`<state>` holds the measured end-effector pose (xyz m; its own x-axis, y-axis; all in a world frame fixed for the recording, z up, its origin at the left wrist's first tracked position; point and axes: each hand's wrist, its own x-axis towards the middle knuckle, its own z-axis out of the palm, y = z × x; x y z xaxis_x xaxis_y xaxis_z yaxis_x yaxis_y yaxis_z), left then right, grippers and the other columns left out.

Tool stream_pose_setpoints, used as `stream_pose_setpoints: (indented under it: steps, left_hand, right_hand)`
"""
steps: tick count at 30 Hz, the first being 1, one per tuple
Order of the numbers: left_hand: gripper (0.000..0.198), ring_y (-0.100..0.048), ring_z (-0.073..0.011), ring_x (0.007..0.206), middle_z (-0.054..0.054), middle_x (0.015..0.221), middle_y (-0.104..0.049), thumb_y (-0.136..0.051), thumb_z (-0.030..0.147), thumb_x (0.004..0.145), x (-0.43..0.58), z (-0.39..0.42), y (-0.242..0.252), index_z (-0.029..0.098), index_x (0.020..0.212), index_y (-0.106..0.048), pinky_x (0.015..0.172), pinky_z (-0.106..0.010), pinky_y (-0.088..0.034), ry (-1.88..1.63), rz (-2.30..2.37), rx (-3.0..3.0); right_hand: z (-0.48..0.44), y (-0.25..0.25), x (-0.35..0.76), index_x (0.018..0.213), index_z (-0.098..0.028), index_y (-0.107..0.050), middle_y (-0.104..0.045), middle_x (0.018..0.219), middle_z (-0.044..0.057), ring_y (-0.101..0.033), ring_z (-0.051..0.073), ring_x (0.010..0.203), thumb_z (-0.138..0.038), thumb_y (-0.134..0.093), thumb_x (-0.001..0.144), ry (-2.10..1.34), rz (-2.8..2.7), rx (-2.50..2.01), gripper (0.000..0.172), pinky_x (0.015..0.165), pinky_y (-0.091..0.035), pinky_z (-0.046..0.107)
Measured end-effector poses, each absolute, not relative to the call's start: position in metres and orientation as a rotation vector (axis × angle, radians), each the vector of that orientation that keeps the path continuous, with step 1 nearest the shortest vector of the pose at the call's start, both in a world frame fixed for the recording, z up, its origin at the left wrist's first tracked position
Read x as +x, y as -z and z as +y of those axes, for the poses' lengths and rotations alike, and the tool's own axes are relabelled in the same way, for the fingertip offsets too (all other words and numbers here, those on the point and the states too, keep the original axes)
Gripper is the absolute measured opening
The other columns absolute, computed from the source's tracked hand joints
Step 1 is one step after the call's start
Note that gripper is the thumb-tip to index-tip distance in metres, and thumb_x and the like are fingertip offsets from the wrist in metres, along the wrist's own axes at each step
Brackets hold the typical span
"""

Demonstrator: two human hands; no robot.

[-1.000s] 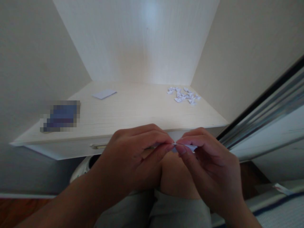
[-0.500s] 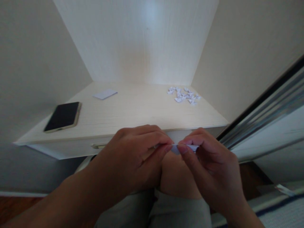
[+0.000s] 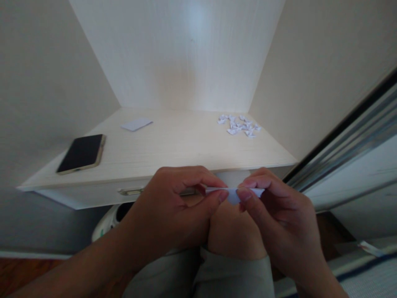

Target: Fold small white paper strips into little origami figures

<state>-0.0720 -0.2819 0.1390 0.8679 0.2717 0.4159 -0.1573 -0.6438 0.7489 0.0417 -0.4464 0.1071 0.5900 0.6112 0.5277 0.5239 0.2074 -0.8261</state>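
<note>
A small folded piece of white paper [image 3: 231, 193] is pinched between both hands just in front of the desk's edge, above my knees. My left hand [image 3: 173, 207] grips its left end between thumb and fingers. My right hand [image 3: 279, 215] pinches its right end, fingers curled tight. On the pale wooden desk [image 3: 180, 145], at the back right, lies a heap of several small folded white paper pieces [image 3: 238, 125]. A flat white paper slip [image 3: 136, 123] rests at the back left.
A dark phone [image 3: 81, 152] lies face up on the desk's left side. A drawer handle [image 3: 130, 191] shows under the desk edge. Walls close the alcove on three sides. A sliding door frame [image 3: 347, 145] runs along the right.
My hands have drawn slightly apart, so more of the paper shows between the fingertips. The things on the desk have not moved.
</note>
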Motion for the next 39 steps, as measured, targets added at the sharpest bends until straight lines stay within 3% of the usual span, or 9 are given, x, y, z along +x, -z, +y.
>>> stream_pose_setpoints:
  steps: [16,24,39]
  left_hand:
    - [0.006,-0.076,-0.0161,0.076,0.001,0.082,-0.084,-0.08,0.022,0.085,-0.076,-0.281,-0.139,0.025,0.084,-0.086,0.07,-0.023,-0.057,-0.482,0.169,1.95]
    - [0.009,-0.078,-0.0119,0.08,0.0,0.087,-0.085,-0.083,0.013,0.083,-0.075,-0.284,-0.14,0.02,0.087,-0.086,0.073,-0.015,-0.058,-0.545,0.076,1.884]
    - [0.01,-0.08,-0.0155,0.081,0.0,0.087,-0.086,-0.081,0.016,0.083,-0.076,-0.281,-0.135,0.024,0.084,-0.086,0.075,-0.021,-0.062,-0.655,0.043,1.99]
  right_hand:
    - [-0.452,-0.099,0.044,0.1,-0.024,-0.069,-0.065,0.096,-0.001,-0.063,0.013,0.09,-0.009,-0.064,0.1,0.009,-1.18,-1.402,0.015,0.078,-0.051,0.028]
    - [-0.456,-0.1,0.043,0.104,-0.022,-0.068,-0.068,0.096,-0.001,-0.065,0.013,0.091,-0.006,-0.065,0.097,0.151,-1.249,-1.449,0.018,0.078,-0.051,0.028]
    - [-0.454,-0.096,0.043,0.098,-0.022,-0.066,-0.064,0.091,-0.002,-0.061,0.012,0.085,-0.007,-0.063,0.098,0.15,-1.256,-1.497,0.016,0.073,-0.048,0.027]
